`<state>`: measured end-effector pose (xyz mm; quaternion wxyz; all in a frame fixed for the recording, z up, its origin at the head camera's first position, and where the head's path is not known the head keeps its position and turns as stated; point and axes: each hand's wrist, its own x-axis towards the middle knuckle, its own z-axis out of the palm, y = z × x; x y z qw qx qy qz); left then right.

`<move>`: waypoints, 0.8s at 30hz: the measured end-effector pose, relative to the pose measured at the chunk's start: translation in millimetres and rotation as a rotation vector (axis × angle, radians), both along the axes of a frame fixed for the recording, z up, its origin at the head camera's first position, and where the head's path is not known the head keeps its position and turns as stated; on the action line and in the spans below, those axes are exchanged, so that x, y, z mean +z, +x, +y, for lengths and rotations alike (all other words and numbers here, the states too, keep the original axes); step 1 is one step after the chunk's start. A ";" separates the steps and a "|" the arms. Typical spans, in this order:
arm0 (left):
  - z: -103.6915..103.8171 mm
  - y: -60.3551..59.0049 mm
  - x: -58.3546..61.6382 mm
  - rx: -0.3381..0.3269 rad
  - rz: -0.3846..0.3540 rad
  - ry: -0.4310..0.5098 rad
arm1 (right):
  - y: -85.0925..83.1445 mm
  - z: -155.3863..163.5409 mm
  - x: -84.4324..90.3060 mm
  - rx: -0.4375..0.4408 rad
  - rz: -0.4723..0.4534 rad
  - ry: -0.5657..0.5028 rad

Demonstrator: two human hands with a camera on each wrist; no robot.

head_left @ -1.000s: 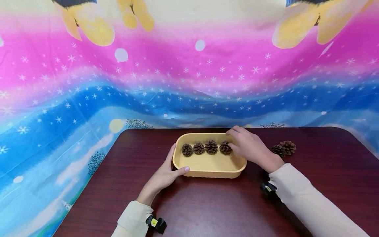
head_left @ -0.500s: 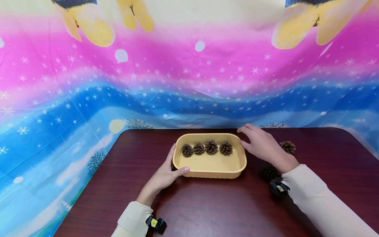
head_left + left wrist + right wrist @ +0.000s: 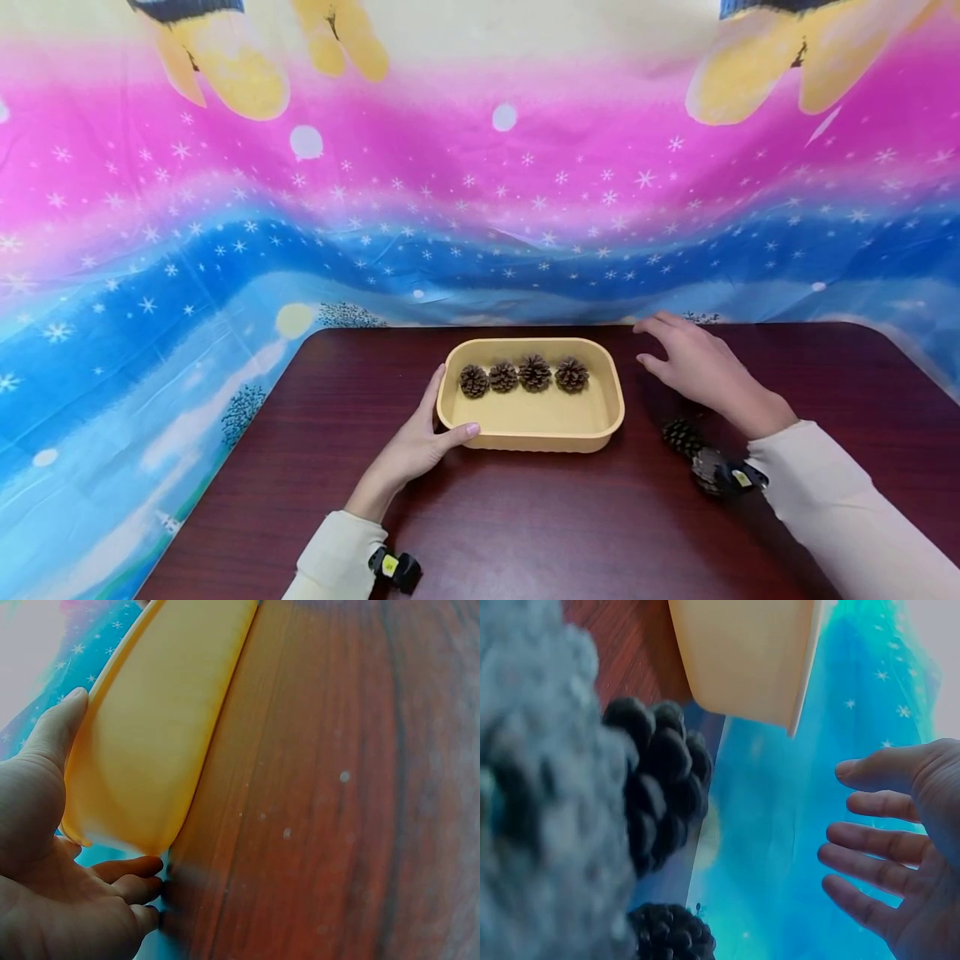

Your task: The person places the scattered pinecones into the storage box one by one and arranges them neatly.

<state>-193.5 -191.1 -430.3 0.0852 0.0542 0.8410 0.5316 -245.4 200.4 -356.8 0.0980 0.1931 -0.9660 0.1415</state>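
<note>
A yellow tray (image 3: 525,417) sits mid-table in the head view with several pine cones (image 3: 535,372) in a row along its far side. My left hand (image 3: 417,440) holds the tray's near left corner, thumb on the rim. The left wrist view shows that hand (image 3: 45,847) against the tray's outer wall (image 3: 165,727). My right hand (image 3: 693,367) hovers to the right of the tray, fingers spread and holding nothing. In the right wrist view the hand (image 3: 900,847) is open, apart from the tray (image 3: 742,652).
Loose pine cones (image 3: 681,435) lie on the dark wooden table (image 3: 525,517) by my right wrist, and they fill the left of the right wrist view as dark cones (image 3: 660,780). A bright starry cloth (image 3: 480,208) hangs behind and over the table's left side.
My right hand let go of the rightmost cone in the tray and drew away to the right, past the rim. The left hand and the tray have stayed put.
</note>
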 end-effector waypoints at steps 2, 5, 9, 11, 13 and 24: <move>-0.1 0.0 0.0 -0.002 0.004 -0.001 | 0.6 2.5 1.1 -0.010 -0.016 0.002; -0.4 0.0 -0.3 -0.005 0.008 0.000 | 0.7 5.9 1.9 -0.018 -0.025 0.005; -0.1 -0.5 -1.0 -0.008 0.012 -0.002 | 1.2 11.1 2.6 -0.026 -0.033 0.009; 0.0 -0.6 -1.3 -0.008 0.014 -0.003 | 1.4 14.5 2.5 -0.029 -0.039 0.013; 0.1 -0.8 -1.5 -0.011 0.015 0.001 | 1.4 18.9 2.2 -0.031 -0.052 0.020; -0.1 -1.5 -2.3 -0.016 0.014 0.020 | -1.2 50.5 0.3 -0.030 -0.096 -0.015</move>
